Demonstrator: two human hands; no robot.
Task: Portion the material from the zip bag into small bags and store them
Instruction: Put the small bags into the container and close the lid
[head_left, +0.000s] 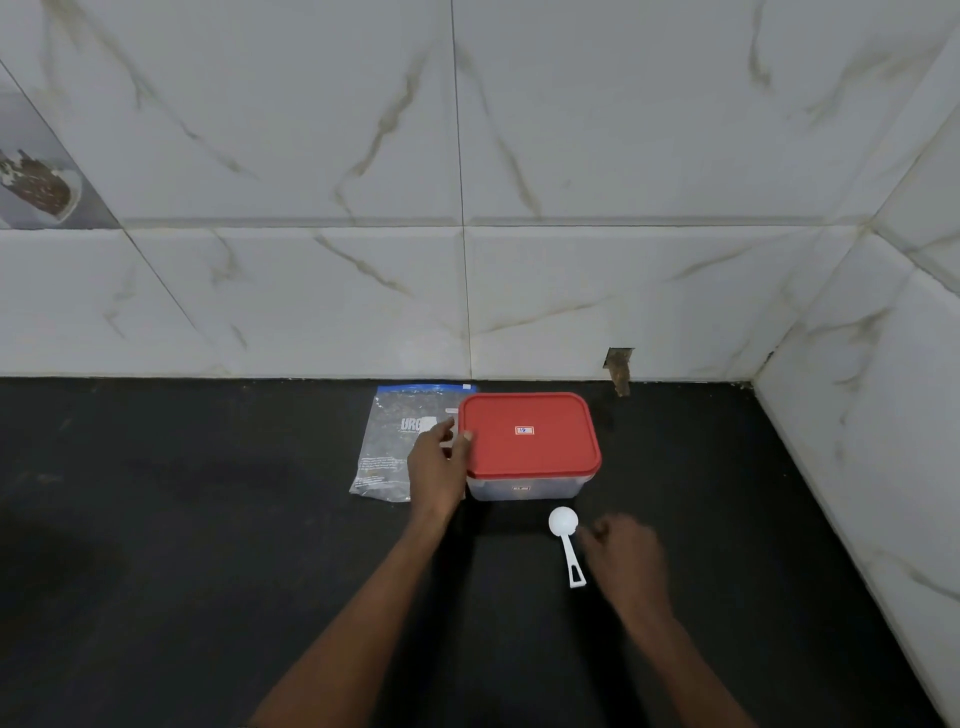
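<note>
Head view: a black counter (208, 519) meets a tiled wall (623, 208); on the counter are a bag, a box and a scoop.
Zip bag (387, 441): it lies flat at the back of the counter, near the wall and just left of the box.
Bag direction: its long axis runs from the wall toward the person, a little slanted; the blue zip strip is at the wall end.
Box (524, 488): clear, with a red lid (530, 434) on it; no small bags are visible.
Left hand (439, 467): it is above the bag's right part, and the thumb touches the lid's left edge; the fingers are bent, but I cannot tell if they grip.
Right hand (626, 556): blurred, just right of the scoop (566, 540); I cannot tell how its fingers are.
Scoop: its bowl points to the box and its handle to the person.
Risk: I think the lid may come off suddenly, so the box could slide onto the bag or knock the scoop away.
Second risk: if the zip is not fully closed, pulling the bag by its bottom end could spill the material toward the wall.
</note>
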